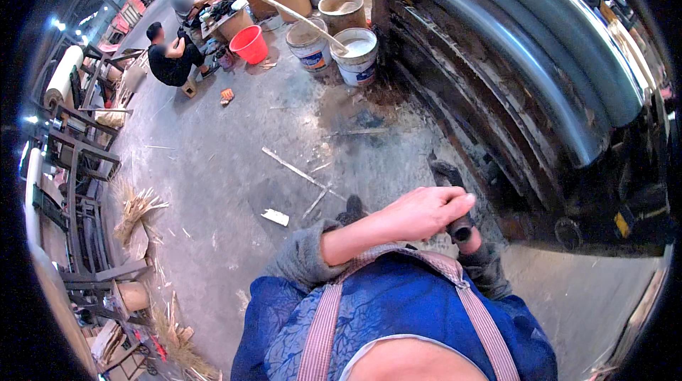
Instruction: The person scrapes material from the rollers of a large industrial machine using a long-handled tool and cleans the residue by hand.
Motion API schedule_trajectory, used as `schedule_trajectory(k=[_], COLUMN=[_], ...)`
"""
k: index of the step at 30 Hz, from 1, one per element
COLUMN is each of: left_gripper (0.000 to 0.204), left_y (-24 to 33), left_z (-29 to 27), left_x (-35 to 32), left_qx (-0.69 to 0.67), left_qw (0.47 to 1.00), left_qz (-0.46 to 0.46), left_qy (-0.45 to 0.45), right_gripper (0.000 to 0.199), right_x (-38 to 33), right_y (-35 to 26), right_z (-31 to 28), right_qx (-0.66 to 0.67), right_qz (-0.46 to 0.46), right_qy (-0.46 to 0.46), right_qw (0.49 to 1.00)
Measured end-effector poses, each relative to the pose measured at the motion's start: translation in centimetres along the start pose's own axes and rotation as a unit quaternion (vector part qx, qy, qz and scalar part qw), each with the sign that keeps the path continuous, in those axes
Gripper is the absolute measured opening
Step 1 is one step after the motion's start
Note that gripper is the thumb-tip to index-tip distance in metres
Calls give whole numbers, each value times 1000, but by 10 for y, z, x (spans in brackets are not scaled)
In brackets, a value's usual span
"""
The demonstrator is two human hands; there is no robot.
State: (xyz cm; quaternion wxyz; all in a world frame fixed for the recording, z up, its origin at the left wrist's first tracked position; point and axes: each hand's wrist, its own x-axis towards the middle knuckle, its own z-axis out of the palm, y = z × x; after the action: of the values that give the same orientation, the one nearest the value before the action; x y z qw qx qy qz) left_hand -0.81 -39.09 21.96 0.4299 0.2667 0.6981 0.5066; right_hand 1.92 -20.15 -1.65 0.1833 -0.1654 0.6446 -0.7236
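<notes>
Concrete floor (206, 143) underfoot, steel rollers (526, 61) to the right. Dark tubular item (446, 173), possibly a glove, located at the right hand (469, 242): long axis running forward from the bare wrist, crossing beneath the left hand (425, 212). Left hand clasped over it, fingers curled, reaching across the body; right fingers hidden, degree of opening impossible to tell.

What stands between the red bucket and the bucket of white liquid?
The head view shows another stained bucket between the red bucket and the bucket of white liquid, with a long pale stick passing over its rim.
</notes>
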Motion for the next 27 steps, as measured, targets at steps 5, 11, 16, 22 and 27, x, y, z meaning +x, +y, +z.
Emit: schedule_trajectory(k=[5, 11, 16, 22, 27], left_gripper=[43, 39, 36, 36, 36], left_y=[-10, -110, -162, -153, -152], left_z=[-97, -282, -400, -465, -478], left_x=[57, 76, 75, 121, 156], left_qx=[-121, -21, -48, -33, -78], left_qw=[990, 993, 947, 947, 928], left_qz=[66, -8, -171, -139, -159], left_qy=[-7, 114, 267, 286, 327], right_gripper=[31, 10, 14, 9, 10], right_x=[92, 240, 330, 456, 535], right_y=[2, -116, -166, -264, -349], right_z=[-41, -110, -215, -302, -362], right_qx=[362, -20, 89, 98, -42], right_qz=[-98, -108, -327, -444, -490], right_qy=[28, 602, 542, 545, 568], right_qw=[926, 791, 769, 704, 660])
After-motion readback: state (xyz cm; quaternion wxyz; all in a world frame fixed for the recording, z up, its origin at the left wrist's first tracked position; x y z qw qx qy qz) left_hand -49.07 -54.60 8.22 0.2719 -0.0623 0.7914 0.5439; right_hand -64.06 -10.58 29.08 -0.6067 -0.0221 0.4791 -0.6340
